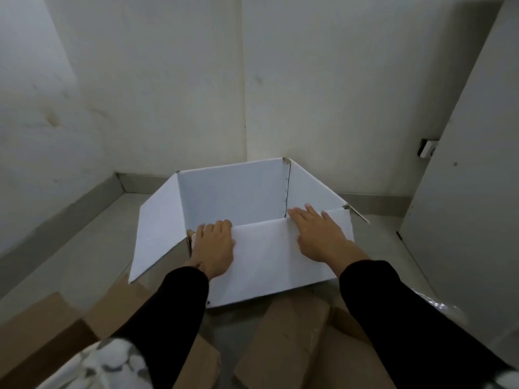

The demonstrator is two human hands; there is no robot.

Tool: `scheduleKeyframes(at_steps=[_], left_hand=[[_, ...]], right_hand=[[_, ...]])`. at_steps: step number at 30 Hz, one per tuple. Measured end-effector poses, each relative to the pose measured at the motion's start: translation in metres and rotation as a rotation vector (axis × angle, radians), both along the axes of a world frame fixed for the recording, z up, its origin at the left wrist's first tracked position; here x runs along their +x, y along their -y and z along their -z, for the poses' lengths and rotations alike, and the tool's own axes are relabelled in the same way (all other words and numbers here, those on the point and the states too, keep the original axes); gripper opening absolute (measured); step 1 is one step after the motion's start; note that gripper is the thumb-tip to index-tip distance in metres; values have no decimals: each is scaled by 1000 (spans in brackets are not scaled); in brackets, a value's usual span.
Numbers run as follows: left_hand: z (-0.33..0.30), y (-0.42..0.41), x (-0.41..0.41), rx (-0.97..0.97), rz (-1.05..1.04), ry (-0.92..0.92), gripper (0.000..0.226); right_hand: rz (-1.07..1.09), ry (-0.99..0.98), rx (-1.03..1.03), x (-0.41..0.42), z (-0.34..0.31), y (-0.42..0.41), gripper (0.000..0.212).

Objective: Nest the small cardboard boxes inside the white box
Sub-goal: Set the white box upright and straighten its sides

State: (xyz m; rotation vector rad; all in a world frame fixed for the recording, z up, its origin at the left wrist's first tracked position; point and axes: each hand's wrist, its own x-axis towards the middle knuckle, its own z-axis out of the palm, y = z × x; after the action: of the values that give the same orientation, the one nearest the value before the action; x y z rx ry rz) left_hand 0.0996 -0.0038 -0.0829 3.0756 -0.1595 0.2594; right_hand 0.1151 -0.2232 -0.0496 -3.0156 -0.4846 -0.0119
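1. White box (233, 197) sits mid-frame on the floor (92, 242), opening up, long axis left-right.
2. Near flap (266, 256) is pressed outward by left hand (214, 247) and right hand (320, 234), both flat, nothing gripped.
3. Brown boxes (292, 341) lie at bottom, not yet inside.
4. Risk: if released, the flap may spring back and block the opening.

The white box (269, 259) sits upright and open on the floor, flaps splayed outward, its inside apparently bare. Brown cardboard boxes (292, 341) lie flat, perhaps collapsed, just in front of it.
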Motion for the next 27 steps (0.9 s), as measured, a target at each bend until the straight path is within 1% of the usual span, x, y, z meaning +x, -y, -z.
scheduleKeyframes(at_steps=[3,5,8,11,13,18,20,23,25,27], left_hand=[[19,-19,26,11,53,164,24],[24,-29,42,20,82,165,22],[16,-33,66,-4,75,115,19],[12,-38,86,-2,94,122,23],[9,-45,97,-6,118,106,20],[11,-52,115,15,132,149,16],[11,-53,119,35,132,164,17],[9,-53,114,11,138,112,23],[7,-53,109,4,127,100,21],[4,-50,102,-43,113,69,26]], right_hand=[[-29,93,32,21,15,-5,43],[-22,123,63,29,24,-7,35],[31,132,97,44,29,-14,30],[100,131,141,53,27,-26,29],[135,130,152,55,26,-34,31],[161,105,147,74,26,-42,34],[161,135,150,80,28,-44,37],[167,151,140,79,33,-44,35],[145,163,117,76,33,-43,34],[129,162,113,71,33,-41,34]])
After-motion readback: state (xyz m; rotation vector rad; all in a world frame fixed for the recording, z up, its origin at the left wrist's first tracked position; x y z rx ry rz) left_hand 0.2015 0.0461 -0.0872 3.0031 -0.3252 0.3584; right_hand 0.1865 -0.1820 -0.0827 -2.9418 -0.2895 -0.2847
